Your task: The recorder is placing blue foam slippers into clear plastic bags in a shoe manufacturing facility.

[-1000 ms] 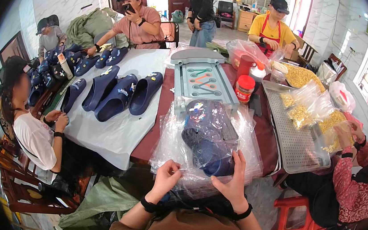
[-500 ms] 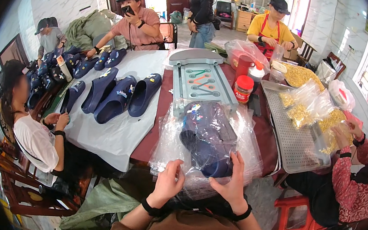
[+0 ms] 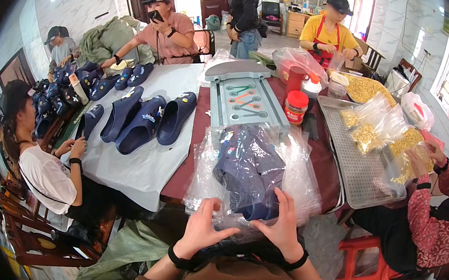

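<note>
Clear-bagged navy clogs (image 3: 242, 177): probably light, squishy, slippery; grab heels (image 3: 260, 211) at 6 o'clock. Left hand (image 3: 205, 230), right hand (image 3: 284, 231): thumbs spread from fingers.

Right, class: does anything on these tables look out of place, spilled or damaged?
The loose clear plastic bags look slightly untidy: they fan out unevenly beneath the bagged navy clogs, their edges spreading over the maroon cloth. I see no clear spill or damage.
</note>
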`<state>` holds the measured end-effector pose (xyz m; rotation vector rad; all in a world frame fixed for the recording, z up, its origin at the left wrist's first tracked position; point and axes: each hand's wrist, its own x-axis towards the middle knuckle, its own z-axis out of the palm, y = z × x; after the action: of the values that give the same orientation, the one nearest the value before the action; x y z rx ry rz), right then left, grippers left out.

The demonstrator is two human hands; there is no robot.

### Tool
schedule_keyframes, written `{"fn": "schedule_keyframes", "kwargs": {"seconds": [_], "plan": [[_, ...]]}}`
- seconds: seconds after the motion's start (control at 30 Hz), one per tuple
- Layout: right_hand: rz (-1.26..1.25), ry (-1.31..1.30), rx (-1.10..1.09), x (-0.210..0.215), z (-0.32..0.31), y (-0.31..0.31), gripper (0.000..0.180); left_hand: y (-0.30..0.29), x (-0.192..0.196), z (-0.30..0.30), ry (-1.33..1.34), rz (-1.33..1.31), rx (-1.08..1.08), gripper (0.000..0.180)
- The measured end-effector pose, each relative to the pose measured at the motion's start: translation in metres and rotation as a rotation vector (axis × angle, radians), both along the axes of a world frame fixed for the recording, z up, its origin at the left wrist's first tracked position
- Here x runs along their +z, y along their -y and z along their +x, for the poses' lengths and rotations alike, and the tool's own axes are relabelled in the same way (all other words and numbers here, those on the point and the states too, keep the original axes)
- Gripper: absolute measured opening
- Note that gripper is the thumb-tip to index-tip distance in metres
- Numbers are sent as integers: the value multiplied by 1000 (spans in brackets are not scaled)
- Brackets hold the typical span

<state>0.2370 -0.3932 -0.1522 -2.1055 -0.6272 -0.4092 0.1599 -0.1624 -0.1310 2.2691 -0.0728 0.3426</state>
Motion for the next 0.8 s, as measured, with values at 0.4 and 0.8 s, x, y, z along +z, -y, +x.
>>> {"fn": "schedule_keyframes", "kwargs": {"seconds": [0.4,0.8], "plan": [[76,-161,349,-7,8,10,93,21,-46,23,69,-19,3,111],[225,-304,336,-17,7,10,84,9,-46,18,-65,-219,33,100]]}}
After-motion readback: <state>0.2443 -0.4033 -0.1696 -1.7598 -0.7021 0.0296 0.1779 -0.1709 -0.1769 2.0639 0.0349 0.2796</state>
